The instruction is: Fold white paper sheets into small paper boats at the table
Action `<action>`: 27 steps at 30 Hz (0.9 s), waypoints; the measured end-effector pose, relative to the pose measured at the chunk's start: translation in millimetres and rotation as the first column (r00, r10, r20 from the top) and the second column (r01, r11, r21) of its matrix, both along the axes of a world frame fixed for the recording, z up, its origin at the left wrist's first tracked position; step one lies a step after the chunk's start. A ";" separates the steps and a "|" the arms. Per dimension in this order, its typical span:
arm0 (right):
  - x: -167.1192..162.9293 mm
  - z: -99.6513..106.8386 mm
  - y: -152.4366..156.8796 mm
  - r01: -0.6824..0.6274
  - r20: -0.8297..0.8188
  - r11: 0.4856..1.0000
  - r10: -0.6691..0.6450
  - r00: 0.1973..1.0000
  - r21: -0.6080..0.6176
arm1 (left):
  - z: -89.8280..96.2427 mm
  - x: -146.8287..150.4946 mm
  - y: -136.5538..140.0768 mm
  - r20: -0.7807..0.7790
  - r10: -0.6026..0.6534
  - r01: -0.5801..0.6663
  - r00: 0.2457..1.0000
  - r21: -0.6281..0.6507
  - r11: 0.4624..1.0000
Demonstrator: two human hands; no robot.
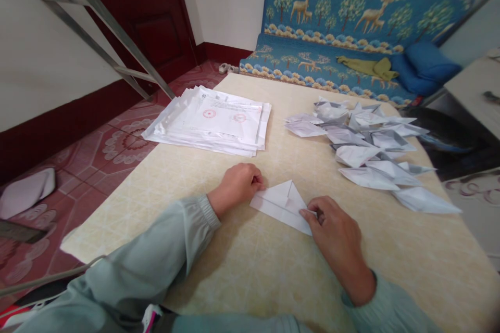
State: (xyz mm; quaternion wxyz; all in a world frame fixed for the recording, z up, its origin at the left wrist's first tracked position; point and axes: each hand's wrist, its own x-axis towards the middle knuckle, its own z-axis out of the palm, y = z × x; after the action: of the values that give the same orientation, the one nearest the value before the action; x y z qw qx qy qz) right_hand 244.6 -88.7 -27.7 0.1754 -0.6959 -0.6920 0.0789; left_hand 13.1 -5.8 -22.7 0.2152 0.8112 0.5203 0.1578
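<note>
A partly folded sheet of white paper [279, 203] lies on the table in front of me, with a triangular peak pointing away and a flat strip along its near edge. My left hand [242, 183] has its fingers curled closed at the paper's left corner. At the right corner, my right hand [334, 226] pinches the paper between thumb and forefinger. Several folded white paper boats [369, 140] are clustered at the right of the table. A stack of white paper sheets [222, 119], some with red round stamps, rests at the back left.
The table [234, 281] has a pale patterned top. Behind it stands a blue bench [312, 47] with a deer pattern, a green cloth [367, 66] and a blue cushion [432, 67]. A metal ladder [113, 21] leans at the left, before a dark red door [152, 15].
</note>
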 end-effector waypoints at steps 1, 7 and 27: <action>0.1 -0.2 0.3 0.009 -0.002 1.000 -0.009 1.000 -0.005 | 0.6 1.0 -2.3 -0.019 0.001 0.000 1.000 0.026 1.000; -0.7 2.7 6.3 0.050 0.013 0.995 -0.049 0.999 -0.087 | -1.0 3.3 -9.6 -0.023 -0.002 0.004 1.000 0.081 0.997; -2.0 13.4 19.9 -0.050 -0.224 0.986 0.014 0.975 -0.160 | -4.0 20.2 -17.8 0.078 -0.151 0.141 0.985 0.117 0.983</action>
State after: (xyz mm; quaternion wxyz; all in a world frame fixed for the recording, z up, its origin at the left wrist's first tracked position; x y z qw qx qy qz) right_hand 242.6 -68.8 -14.3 0.1922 -0.6835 -0.6703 0.2156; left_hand 33.2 -23.6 -26.7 0.2031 0.8504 0.4399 0.2053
